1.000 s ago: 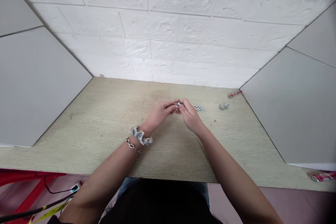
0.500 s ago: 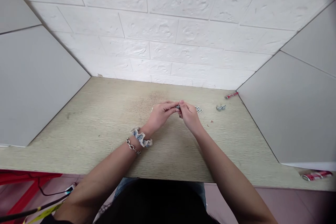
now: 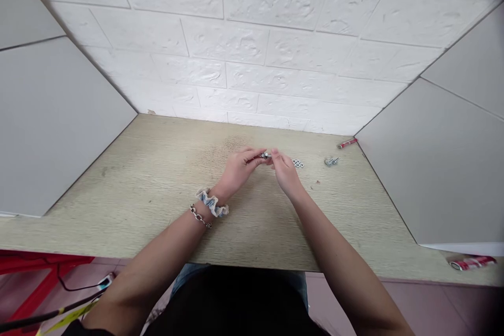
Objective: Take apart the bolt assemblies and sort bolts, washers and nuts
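Observation:
Close together over the middle of the table, my left hand (image 3: 238,169) and my right hand (image 3: 284,169) meet at a small silver bolt (image 3: 268,155). A hexagonal part, a nut or the bolt's head, shows between the fingertips; which one I cannot tell. The left thumb and fingers pinch the bolt from the left. From the right, the other thumb and fingers close on its far end, which they hide. Just beyond my right hand lies a cluster of silver nuts (image 3: 298,163). Farther right rests a small pile of silver bolts (image 3: 331,161).
A red tube-shaped piece (image 3: 347,143) lies by the right panel (image 3: 441,163), and another red piece (image 3: 472,263) sits near the front right edge. A white brick-patterned wall (image 3: 244,42) closes the back of the wooden table (image 3: 157,168). The left panel (image 3: 66,131) bounds the other side.
My fingertips have drawn slightly apart, and the bolt's silver hexagonal part now shows plainly between them. The nuts, loose bolts and red pieces lie where they were.

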A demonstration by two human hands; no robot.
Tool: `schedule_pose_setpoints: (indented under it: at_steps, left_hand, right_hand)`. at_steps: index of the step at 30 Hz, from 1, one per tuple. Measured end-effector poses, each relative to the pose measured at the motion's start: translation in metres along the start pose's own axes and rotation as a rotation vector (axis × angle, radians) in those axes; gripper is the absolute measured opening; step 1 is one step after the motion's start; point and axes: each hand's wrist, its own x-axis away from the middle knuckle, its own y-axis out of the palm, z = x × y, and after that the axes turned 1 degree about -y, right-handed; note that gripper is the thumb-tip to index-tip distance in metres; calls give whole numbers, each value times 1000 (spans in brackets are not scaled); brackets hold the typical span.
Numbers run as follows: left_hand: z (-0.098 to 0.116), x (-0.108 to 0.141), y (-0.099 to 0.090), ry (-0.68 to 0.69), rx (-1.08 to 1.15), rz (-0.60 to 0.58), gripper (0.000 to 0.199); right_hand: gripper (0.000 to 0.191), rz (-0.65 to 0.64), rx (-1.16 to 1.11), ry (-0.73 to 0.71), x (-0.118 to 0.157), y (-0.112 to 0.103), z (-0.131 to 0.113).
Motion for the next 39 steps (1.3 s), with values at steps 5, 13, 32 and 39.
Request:
schedule_pose_setpoints:
  at_steps: [5,13,32,39]
  left_hand:
    - [1,1,-1,55,16,-22,24]
    - [1,1,1,65,-31,14,25]
    - [2,2,4,153,-47,66,22]
    - [-2,0,6,151,-69,102,22]
  right_hand:
    - [37,-69,-35,-62,-1,3,-3]
    - [19,67,-67,-96,-1,2,-4]
    - [35,69,152,-72,2,1,-8]
    - [39,188,-46,-131,-1,-4,0]
